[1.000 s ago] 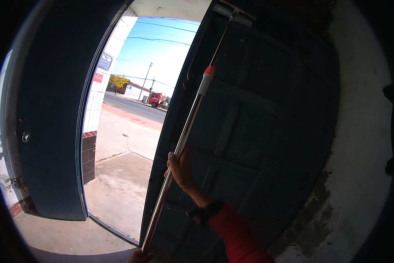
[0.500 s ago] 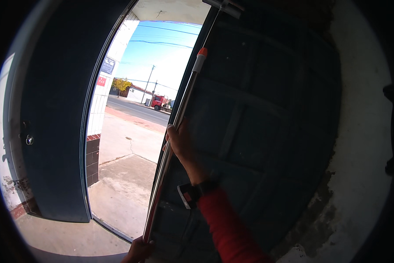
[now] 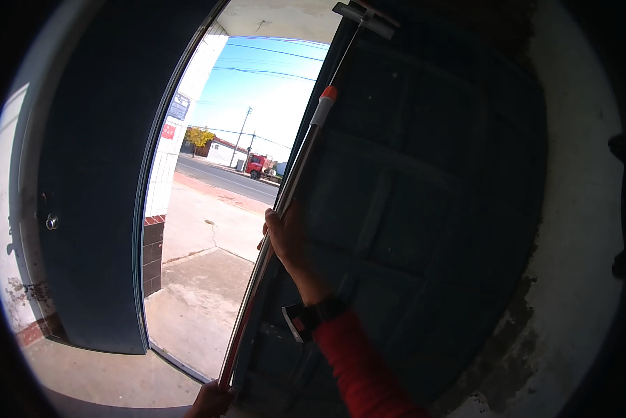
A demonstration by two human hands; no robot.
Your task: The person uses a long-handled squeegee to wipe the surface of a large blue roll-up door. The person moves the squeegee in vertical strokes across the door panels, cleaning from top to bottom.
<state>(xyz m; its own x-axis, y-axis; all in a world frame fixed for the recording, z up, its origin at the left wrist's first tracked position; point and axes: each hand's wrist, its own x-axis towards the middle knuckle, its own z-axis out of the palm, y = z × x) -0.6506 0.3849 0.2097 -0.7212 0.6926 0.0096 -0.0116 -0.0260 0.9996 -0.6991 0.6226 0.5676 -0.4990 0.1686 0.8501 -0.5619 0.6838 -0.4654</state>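
A long-handled squeegee [image 3: 300, 160] slants up across the view, its shiny telescopic pole topped by a grey and orange collar. Its wide head [image 3: 365, 19] is near the top of the dark door panel [image 3: 424, 209]; whether it touches the panel I cannot tell. My right hand [image 3: 285, 233] is closed round the middle of the pole, a dark band and a small boxy device at its wrist. Lower down, my left hand [image 3: 212, 399] grips the pole near the bottom edge, partly cut off by the frame.
Left of the pole is an open doorway onto pale paving [image 3: 201, 285]. A second dark door leaf [image 3: 94, 188] with a round knob [image 3: 52, 221] stands at the left. Outside are a road and a red truck [image 3: 259, 166]. A stained wall [image 3: 570, 209] is at the right.
The view has shifted slightly. The squeegee head and collar sit a little lower and further right in the picture, with more of the head visible. Both hands keep their hold on the pole.
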